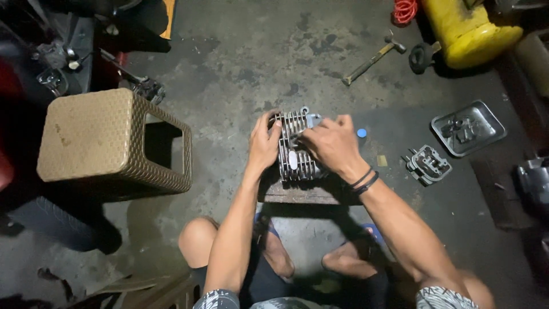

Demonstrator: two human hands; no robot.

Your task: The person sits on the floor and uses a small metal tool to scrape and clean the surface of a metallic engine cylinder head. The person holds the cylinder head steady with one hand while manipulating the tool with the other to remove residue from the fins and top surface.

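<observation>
The finned engine part (294, 150) is silver-grey. The stool (97, 140) is tan with a woven pattern. The tank (466, 31) is yellow, the cord (405, 10) red, the floor (257, 51) dark grey with stains.

No packages, signs or screens appear. 1 possible label only: a small yellow rectangular tag (382, 161) lying flat on the concrete floor (240, 51), right of frame centre; its surface detail is too small to tell.
</observation>
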